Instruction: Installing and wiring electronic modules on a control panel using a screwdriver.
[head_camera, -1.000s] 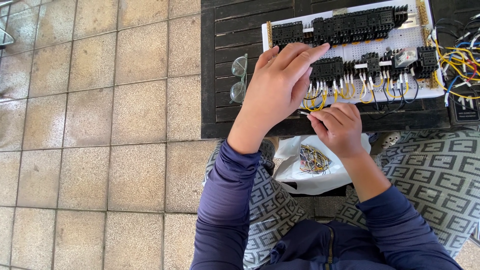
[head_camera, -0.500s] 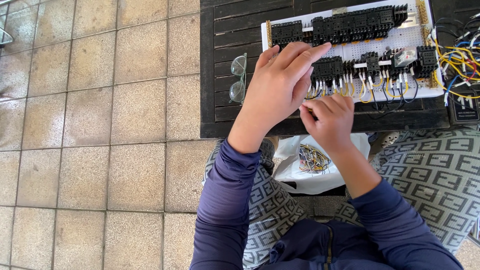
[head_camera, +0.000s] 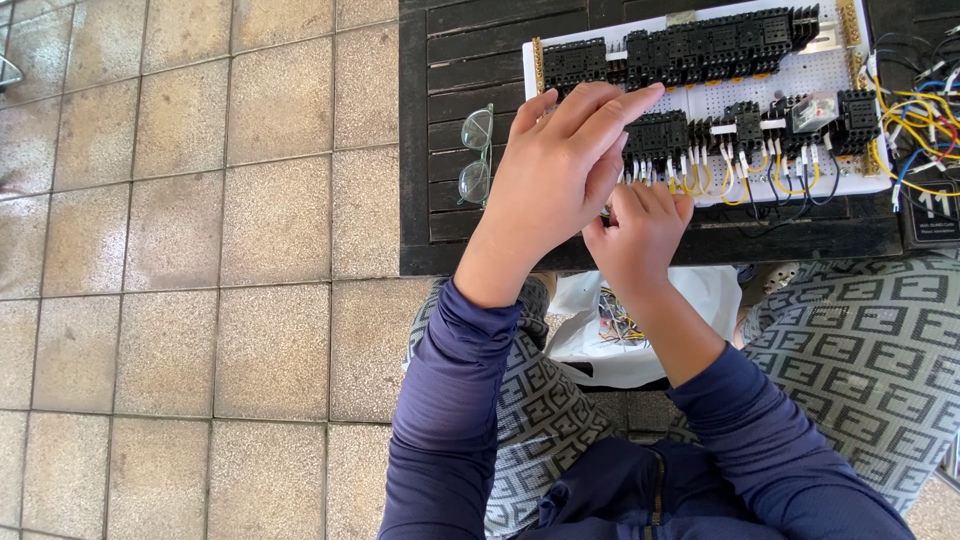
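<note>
— Two hands, both over the white perforated panel (head_camera: 830, 75) at the upper right of the frame. Where does each one sit?

— The left hand (head_camera: 560, 175) lies flat across the panel's left part, fingers stretched out and held together, the tips reaching up-right onto a black relay block (head_camera: 655, 135). It grips nothing that I can see.

— And the other?

— The right hand (head_camera: 640, 235) is just below and to the right of it, at the panel's lower edge. Its fingers are curled in tight toward the row of white-tipped wire ends (head_camera: 690, 165); whether they pinch a wire or a tool I cannot tell, since the left hand covers the fingertips.

— What else is on the panel?

— A long row of black terminal blocks (head_camera: 720, 40) runs along the top, and more relays stand in the middle row with yellow wires (head_camera: 745, 180) and dark ones looping beneath them. A loose bundle of yellow, blue and white wires (head_camera: 920, 120) spills off the right edge.

— What does the panel rest on?

— A dark slatted table (head_camera: 460, 50), upper centre of the frame. A pair of clear safety glasses (head_camera: 475, 155) lies on it, just left of the left hand.

— Anything lower down?

— A white plastic bag (head_camera: 600, 340) with small coloured wire pieces sits in the person's lap, between the two dark blue sleeves (head_camera: 450, 400). Tan floor tiles (head_camera: 200, 250) fill the left half of the frame.
</note>
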